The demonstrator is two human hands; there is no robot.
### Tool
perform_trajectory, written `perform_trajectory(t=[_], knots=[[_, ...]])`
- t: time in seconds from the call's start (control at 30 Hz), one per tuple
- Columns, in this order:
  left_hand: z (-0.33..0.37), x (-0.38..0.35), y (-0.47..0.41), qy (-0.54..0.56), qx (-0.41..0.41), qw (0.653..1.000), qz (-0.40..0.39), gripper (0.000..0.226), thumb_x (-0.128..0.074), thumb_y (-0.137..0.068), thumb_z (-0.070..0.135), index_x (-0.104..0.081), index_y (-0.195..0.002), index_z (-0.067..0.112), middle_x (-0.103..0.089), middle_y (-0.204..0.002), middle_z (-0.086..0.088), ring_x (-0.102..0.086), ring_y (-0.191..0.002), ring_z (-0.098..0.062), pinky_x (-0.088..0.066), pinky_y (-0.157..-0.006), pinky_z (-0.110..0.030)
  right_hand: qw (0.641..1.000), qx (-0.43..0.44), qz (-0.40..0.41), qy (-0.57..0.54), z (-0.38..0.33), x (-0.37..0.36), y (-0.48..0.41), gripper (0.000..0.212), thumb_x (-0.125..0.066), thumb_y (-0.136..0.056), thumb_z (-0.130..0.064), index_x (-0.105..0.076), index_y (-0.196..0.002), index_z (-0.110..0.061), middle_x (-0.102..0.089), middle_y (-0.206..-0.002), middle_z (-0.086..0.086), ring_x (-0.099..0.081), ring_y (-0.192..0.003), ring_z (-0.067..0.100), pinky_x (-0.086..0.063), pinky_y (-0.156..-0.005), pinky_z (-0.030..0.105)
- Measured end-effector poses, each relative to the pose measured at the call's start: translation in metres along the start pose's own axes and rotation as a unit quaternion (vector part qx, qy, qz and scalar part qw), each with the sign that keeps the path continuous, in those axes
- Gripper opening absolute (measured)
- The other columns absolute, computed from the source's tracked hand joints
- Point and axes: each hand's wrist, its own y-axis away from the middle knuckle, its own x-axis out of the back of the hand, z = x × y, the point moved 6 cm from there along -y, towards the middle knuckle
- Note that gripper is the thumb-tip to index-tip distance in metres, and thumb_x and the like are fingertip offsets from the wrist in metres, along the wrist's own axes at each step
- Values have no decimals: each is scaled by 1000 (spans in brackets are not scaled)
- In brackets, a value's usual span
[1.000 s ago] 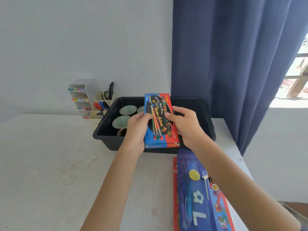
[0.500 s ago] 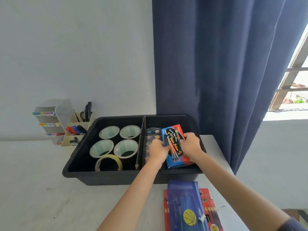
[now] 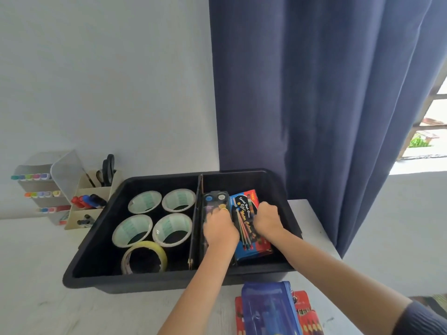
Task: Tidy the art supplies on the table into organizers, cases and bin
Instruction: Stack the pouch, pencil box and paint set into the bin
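Snugly, paintbox (image 3: 247, 227) between left hand (image 3: 219, 227), right hand (image 3: 267, 220)

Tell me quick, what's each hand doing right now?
Left hand: closed, holding the watercolour box by its left edge.
Right hand: closed, holding the same box by its right edge.

Blue-red watercolour box (image 3: 247, 227) apparently flat in black bin's (image 3: 145, 282) right compartment.
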Motion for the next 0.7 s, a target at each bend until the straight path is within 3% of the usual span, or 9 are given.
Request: perform_trajectory(t=[0.1, 0.2, 0.3, 0.4, 0.47, 0.53, 0.6, 0.63, 0.7], knots=[[-5, -1, 5, -5, 20, 999, -26, 25, -53, -91, 11, -56, -116, 9, -57, -121, -9, -55, -113, -25, -46, -90, -34, 994, 32, -13, 108, -2, -5, 4, 25, -51, -93, -9, -55, -115, 2, -60, -116, 18, -59, -106, 32, -49, -80, 34], [-8, -10, 5, -17, 1, 996, -82, 49, -48, -94, 8, -36, -141, 16, -29, -152, -8, -22, -142, -26, -26, -113, -46, 978, 60, -51, 192, -3, -17, 2, 26, -47, -94, -8, -54, -117, 1, -57, -120, 19, -48, -116, 34, -44, -89, 37], [-9, -16, 2, -52, -25, 990, -130, 63, -45, -96, 8, -14, -150, 20, -2, -159, -4, 1, -146, -26, -11, -115, -50, 974, 80, -81, 198, -1, -28, -7, 23, -43, -97, -15, -55, -112, -3, -59, -117, 16, -46, -117, 34, -36, -96, 37], [-9, -18, 3, -74, -31, 985, -152, 64, -42, -98, 8, -8, -151, 18, 3, -159, -5, 4, -145, -28, -10, -116, -50, 974, 68, -108, 185, 6, -35, -13, 30, -38, -99, -23, -55, -114, -3, -55, -123, 16, -43, -118, 34, -27, -101, 39], [-10, -18, 4, -70, -32, 984, -161, 63, -40, -98, 8, -7, -151, 17, 4, -159, -5, 5, -145, -28, -9, -116, -51, 976, 41, -121, 178, 10, -37, -13, 40, -35, -99, -25, -46, -127, 3, -44, -134, 21, -35, -125, 36, -23, -106, 40], [-9, -16, 7, -59, -27, 986, -154, 60, -40, -98, 7, -12, -150, 16, -1, -159, -7, 0, -145, -28, -10, -116, -50, 973, 29, -137, 185, 10, -37, -9, 56, -38, -97, -27, -28, -139, 7, -25, -148, 24, -21, -136, 39, -17, -112, 42], [-8, -6, 11, -3, -3, 994, -110, 46, -43, -96, 9, -34, -142, 12, -29, -152, -12, -24, -141, -29, -25, -112, -46, 976, 43, -127, 169, 6, -30, -3, 59, -44, -94, -25, -24, -143, 2, -14, -152, 24, -10, -140, 39, -15, -113, 43], [-8, 2, 12, 38, 13, 997, -73, 36, -45, -95, 11, -46, -131, 9, -46, -140, -14, -41, -131, -30, -36, -104, -42, 983, 60, -105, 140, 2, -24, -1, 53, -45, -92, -21, -32, -140, -1, -22, -150, 25, -14, -139, 39, -17, -112, 42], [-5, 22, 20, 112, 25, 993, -12, 25, -47, -94, 13, -55, -117, 8, -60, -120, -13, -56, -112, -30, -45, -87, -37, 992, 101, -46, 66, -10, -5, 12, 35, -47, -88, -11, -52, -121, -3, -51, -130, 21, -38, -125, 36, -29, -103, 38]])
